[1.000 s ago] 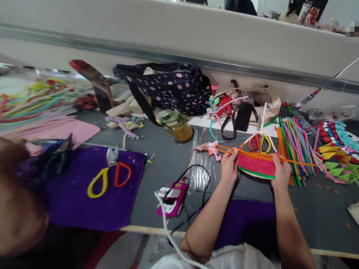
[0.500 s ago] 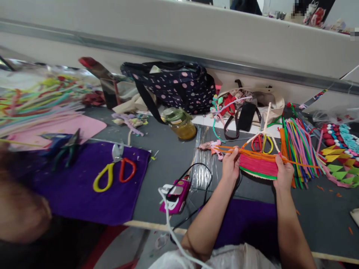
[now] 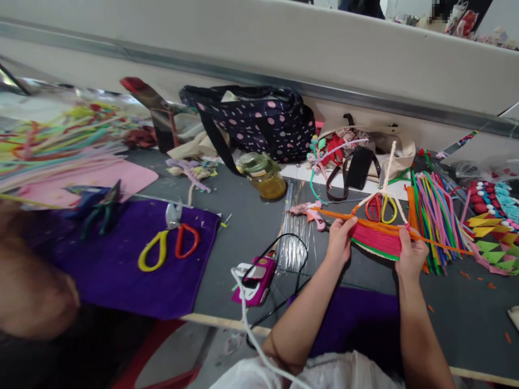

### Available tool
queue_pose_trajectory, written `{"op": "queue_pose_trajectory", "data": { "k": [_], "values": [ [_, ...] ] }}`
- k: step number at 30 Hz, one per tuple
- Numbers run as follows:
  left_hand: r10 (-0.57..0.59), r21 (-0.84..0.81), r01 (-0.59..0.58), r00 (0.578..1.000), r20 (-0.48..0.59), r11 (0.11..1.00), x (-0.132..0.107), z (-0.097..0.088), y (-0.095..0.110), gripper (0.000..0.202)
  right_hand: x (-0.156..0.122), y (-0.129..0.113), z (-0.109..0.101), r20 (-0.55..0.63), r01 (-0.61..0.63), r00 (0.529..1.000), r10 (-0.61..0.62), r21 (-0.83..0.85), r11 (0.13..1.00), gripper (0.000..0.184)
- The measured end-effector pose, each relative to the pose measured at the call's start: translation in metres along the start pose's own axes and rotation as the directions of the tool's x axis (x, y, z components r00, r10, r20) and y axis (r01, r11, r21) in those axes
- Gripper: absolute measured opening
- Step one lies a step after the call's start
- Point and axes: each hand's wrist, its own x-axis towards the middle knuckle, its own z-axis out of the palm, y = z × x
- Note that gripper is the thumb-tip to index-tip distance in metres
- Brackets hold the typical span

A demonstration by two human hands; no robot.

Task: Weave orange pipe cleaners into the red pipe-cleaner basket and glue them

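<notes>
My left hand (image 3: 340, 237) and my right hand (image 3: 411, 249) are closed on the two ends of a pipe-cleaner craft piece (image 3: 375, 241). Its body is bright pink, with a green and cream lower edge and orange strands along the top. The orange strands stick out past both hands. Cream stems (image 3: 388, 178) rise from the top and join in a point. Behind the piece lie scissors (image 3: 381, 208) with red and yellow handles. A pink glue gun (image 3: 310, 213) is just left of my left hand, near the orange ends.
Colourful pipe cleaners (image 3: 438, 221) lie at the right. Silver stems (image 3: 295, 243), a magenta device (image 3: 255, 281) with cords and a jar (image 3: 263, 175) are left of my arms. Farther left are scissors (image 3: 168, 237) and pliers (image 3: 103, 210) on purple cloth (image 3: 121, 281), beside another person's arm (image 3: 32, 281).
The view has shifted slightly. The craft piece tilts a little more, its right side lower, and both hands keep their hold on it.
</notes>
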Motion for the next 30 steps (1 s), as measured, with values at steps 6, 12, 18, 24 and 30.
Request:
{"op": "queue_pose_trajectory", "data": {
  "k": [6,12,18,24,30],
  "values": [
    [-0.024,-0.034,0.024,1.0,-0.005,0.999,0.0019,-0.0039,0.0019,0.021,-0.0004,0.0036,-0.001,-0.01,0.03,0.999,-0.03,-0.008,1.0,0.026],
    [-0.008,-0.045,0.007,1.0,-0.008,0.999,0.0027,-0.0039,0.0064,0.018,-0.0006,0.0031,-0.0002,-0.021,-0.067,0.997,0.07,0.088,0.994,0.028],
    [0.01,-0.049,-0.011,1.0,-0.007,0.999,0.0019,-0.0027,0.0069,0.026,0.0,0.0011,0.0015,-0.034,-0.089,0.995,0.093,0.102,0.991,0.028],
    [0.007,-0.107,-0.007,1.0,-0.003,0.994,0.0068,-0.0065,0.0041,0.024,-0.0002,0.0005,0.0018,-0.012,-0.12,0.992,0.122,0.119,0.986,0.03],
    [0.025,-0.063,-0.024,1.0,0.018,0.998,0.0041,-0.0039,-0.0009,0.032,-0.0015,-0.0012,0.0031,-0.017,-0.089,0.996,0.092,0.129,0.988,0.027]
  ]
}}
